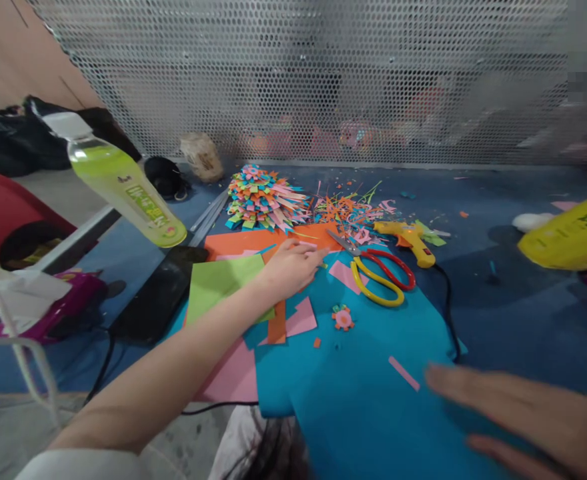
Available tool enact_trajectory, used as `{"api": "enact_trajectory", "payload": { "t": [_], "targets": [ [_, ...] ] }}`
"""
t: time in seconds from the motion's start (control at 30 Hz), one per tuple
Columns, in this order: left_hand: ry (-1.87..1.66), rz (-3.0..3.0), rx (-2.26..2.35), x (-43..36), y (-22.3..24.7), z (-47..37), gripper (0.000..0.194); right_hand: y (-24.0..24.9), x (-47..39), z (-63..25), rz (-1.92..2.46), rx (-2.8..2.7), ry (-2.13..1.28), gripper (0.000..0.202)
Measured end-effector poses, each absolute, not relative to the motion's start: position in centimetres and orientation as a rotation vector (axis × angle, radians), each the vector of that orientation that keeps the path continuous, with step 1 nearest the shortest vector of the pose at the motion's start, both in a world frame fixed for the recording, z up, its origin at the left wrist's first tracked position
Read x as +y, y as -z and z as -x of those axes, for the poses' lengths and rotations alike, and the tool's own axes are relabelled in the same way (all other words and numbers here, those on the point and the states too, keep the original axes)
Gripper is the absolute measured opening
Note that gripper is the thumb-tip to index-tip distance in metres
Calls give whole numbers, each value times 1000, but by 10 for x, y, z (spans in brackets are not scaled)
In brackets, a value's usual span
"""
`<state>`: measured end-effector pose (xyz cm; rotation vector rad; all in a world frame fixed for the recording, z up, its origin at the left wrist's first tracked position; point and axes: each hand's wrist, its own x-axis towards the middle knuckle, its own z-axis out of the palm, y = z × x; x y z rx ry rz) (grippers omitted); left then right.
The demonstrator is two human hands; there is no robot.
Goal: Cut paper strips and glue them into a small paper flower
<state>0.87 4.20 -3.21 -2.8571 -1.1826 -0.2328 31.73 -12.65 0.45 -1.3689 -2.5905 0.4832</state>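
The left grip (291, 269) is stretched palm-down beside red-and-yellow-handled metal scissors (381, 270), its hold unclear; the right grip (538, 413), blurred, is opened near a pink paper strip (404, 373).

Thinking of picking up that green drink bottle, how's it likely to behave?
The bottle probably feels fairly heavy for its size, since green liquid fills most of it. Being tall and narrow, it may tip if pushed near its white cap. The see-through wall looks like plastic, so it might give slightly under a firm grip.
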Motion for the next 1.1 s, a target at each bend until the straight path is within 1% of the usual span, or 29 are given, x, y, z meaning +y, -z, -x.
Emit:
{"api": "enact_trajectory", "payload": {
  "t": [0.03,0.13,0.23,0.33,0.5,0.73,0.93,1.0,1.1],
  "targets": [
    [240,2852,-1175,41,33,-9,36,-8,-120,-313,1392,-2673,-480,57],
    [265,2823,-1174,39,34,-8,39,-11,-98,-292,1469,-2826,-503,47],
    [245,2816,-1156,38,35,-7,35,-2,-87,-276,1516,-2886,-500,46],
    [242,2820,-1136,39,35,-7,35,7,-89,-274,1560,-2862,-460,47],
    [253,2819,-1127,38,35,-8,35,10,-91,-272,1578,-2860,-324,50],
    [259,2743,-1151,39,37,-7,34,4,-81,-247,1627,-2889,-154,48],
    [241,2669,-1228,46,36,0,33,13,-73,-231,1660,-2825,45,51],
    [230,2669,-1252,48,34,3,32,16,-68,-233,1644,-2794,20,50],
    [219,2688,-1277,51,33,6,32,16,-59,-243,1621,-2741,-114,49]
  ]
}}
